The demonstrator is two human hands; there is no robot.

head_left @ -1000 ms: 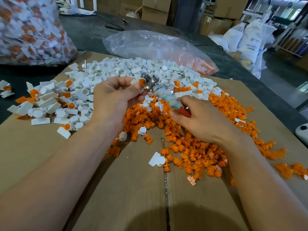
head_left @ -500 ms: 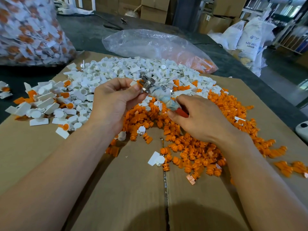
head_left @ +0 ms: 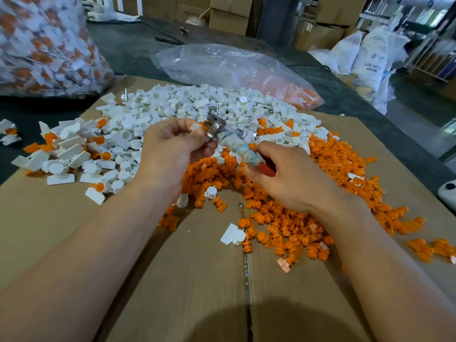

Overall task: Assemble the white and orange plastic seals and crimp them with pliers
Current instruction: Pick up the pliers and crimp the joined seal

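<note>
My left hand [head_left: 170, 149] pinches a white and orange seal [head_left: 200, 126] between thumb and fingers, mostly hidden by them. The seal sits in the metal jaws of the pliers [head_left: 222, 134]. My right hand [head_left: 291, 178] grips the pliers' cloth-wrapped, red-tipped handles. Beneath the hands, a pile of white seal parts [head_left: 187, 104] covers the far part of the cardboard. A pile of orange parts [head_left: 328, 169] lies to the right and under my right hand.
The cardboard sheet [head_left: 172, 280] covers a dark table. Assembled seals [head_left: 61, 149] lie at the left. A full bag of seals [head_left: 42, 45] stands far left, and a clear plastic bag [head_left: 222, 65] lies behind the piles. Boxes and white sacks stand beyond.
Both hands and the pliers stay in almost the same place; the camera has shifted slightly.
</note>
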